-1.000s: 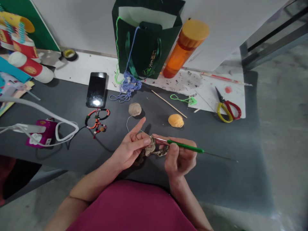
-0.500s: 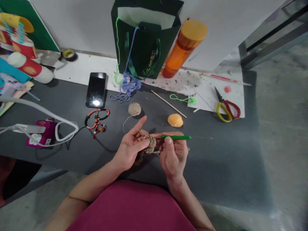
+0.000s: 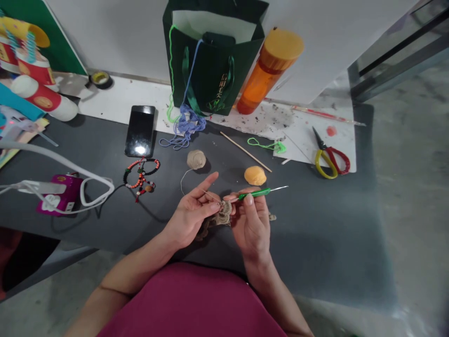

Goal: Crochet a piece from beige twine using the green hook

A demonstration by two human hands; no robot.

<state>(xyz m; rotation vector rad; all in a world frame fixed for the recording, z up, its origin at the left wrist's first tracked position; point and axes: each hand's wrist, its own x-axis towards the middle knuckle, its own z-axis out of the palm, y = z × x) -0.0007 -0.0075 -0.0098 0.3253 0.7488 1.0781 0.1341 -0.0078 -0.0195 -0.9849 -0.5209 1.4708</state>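
Crochet hook [image 3: 254, 194] pinched in the right hand [image 3: 250, 222]; left hand [image 3: 189, 210] grasping the crocheted piece [image 3: 223, 214] (tiny stitches on my feed), just below the twine ball [image 3: 196, 159].

Two hands [image 3: 191, 214], one crochet hook [image 3: 254, 194]

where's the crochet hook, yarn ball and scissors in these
crochet hook [image 3: 254, 193], head view, on the green handle
yarn ball [image 3: 196, 159], head view, on the middle of the ball
scissors [image 3: 317, 138], head view, on the blades
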